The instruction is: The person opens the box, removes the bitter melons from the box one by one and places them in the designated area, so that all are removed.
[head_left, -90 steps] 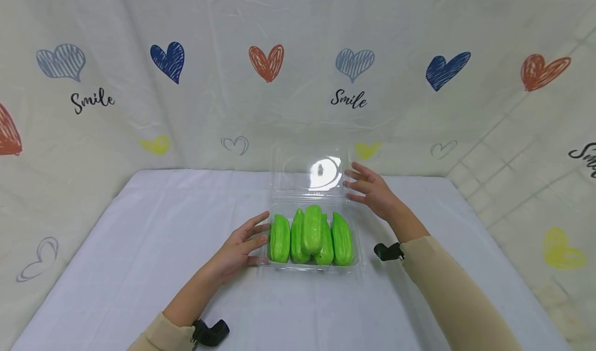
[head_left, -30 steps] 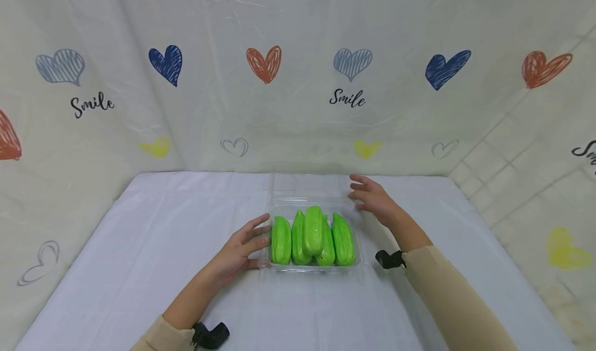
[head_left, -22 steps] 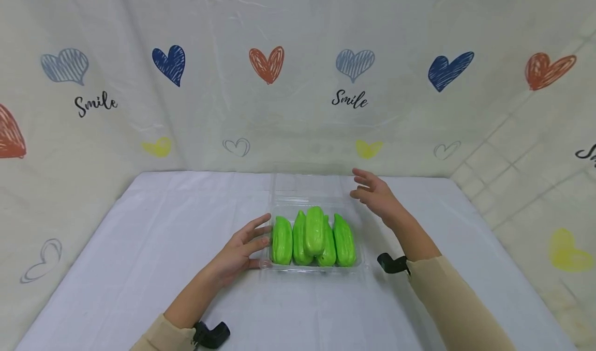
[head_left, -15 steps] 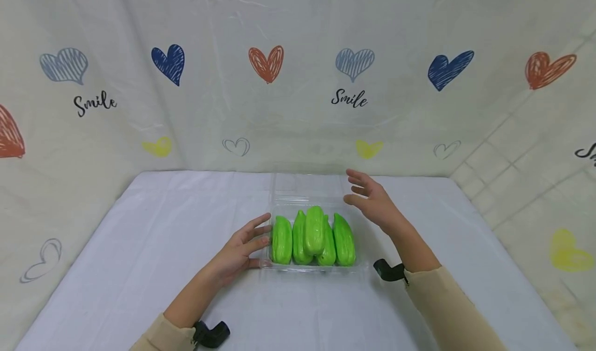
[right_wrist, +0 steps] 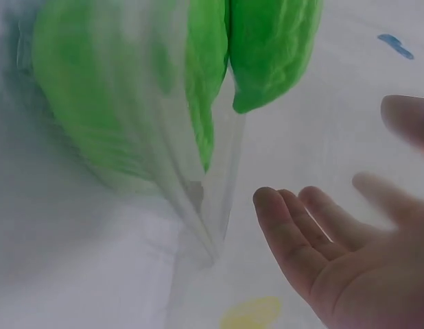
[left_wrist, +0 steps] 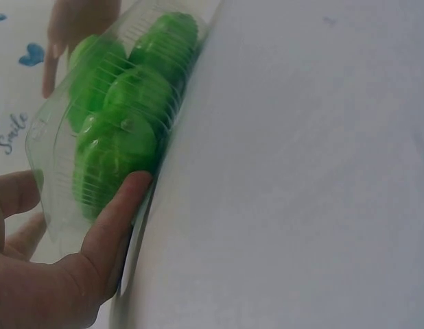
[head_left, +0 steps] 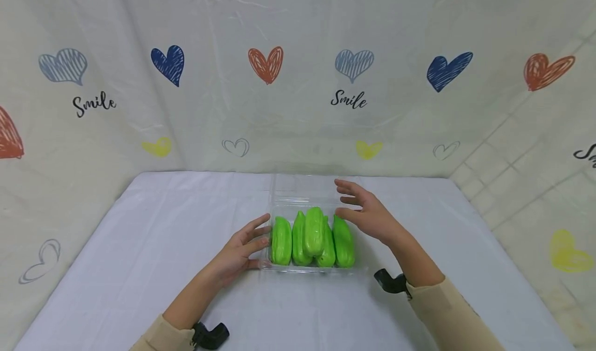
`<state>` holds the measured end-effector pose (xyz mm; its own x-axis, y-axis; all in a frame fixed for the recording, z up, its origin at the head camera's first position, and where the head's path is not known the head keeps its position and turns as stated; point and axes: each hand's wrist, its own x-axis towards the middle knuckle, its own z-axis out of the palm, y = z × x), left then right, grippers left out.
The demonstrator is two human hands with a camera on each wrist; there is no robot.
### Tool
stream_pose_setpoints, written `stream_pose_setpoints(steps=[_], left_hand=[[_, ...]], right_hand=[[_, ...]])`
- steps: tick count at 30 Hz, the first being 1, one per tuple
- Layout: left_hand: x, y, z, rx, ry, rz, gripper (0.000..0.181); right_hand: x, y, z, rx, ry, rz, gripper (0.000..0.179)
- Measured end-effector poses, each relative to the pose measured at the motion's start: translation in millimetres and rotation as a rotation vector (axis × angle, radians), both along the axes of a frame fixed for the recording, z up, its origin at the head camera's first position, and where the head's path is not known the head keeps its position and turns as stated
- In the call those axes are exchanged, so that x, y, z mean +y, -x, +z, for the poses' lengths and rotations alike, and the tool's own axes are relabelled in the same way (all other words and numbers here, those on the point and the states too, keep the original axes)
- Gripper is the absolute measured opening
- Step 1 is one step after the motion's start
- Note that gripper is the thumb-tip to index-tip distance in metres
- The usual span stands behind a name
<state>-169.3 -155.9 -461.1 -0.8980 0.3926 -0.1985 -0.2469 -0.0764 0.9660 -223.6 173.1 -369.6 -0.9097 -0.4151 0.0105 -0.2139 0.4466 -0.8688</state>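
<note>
In the head view, a clear plastic clamshell box (head_left: 309,270) stands on the table with its lid (head_left: 302,185) tipped back. Several bright green, cucumber-like vegetables (head_left: 314,232) lie in it, one on top of the others. My left hand (head_left: 235,250) is at the box's left side, fingers spread; in the left wrist view one fingertip (left_wrist: 138,181) touches the box wall. Over the back right of the box hangs my right hand (head_left: 368,211), fingers loosely extended, holding nothing. The right wrist view shows the right palm (right_wrist: 377,274) apart from the box.
A white cloth covers the table (head_left: 153,247). Behind it hangs a pale curtain (head_left: 298,20) printed with hearts and lettering. Both wrists carry a black camera mount, such as the right mount (head_left: 390,281).
Since the earliest frame the lid has sunk further back. My right hand has left the lid's right edge and moved left and nearer, over the box. The left hand keeps its place.
</note>
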Motion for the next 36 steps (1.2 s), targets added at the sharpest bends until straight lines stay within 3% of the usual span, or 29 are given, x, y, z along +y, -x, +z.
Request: stream_pose_setpoints(steps=[10,18,28,36], left_hand=[[1.3,-1.2,0.9,-0.003,-0.006,0.002,0.064],[1.6,-0.2,-0.6,-0.013,0.003,0.014,0.065],[0.4,0.2,2.2,-0.004,0.002,0.009,0.064],[1.0,0.0,0.4,-0.008,0.011,0.005,0.064]], right_hand=[[-16,-17.2,-5.6,0.041,-0.06,0.056,0.066],[-26,-24.4,-16.5,0.014,-0.065,0.087,0.067],[-35,-26.9,-19.2,0.051,-0.08,0.097,0.068],[-43,-31.0,-20.6,0.06,-0.136,0.053,0.071]])
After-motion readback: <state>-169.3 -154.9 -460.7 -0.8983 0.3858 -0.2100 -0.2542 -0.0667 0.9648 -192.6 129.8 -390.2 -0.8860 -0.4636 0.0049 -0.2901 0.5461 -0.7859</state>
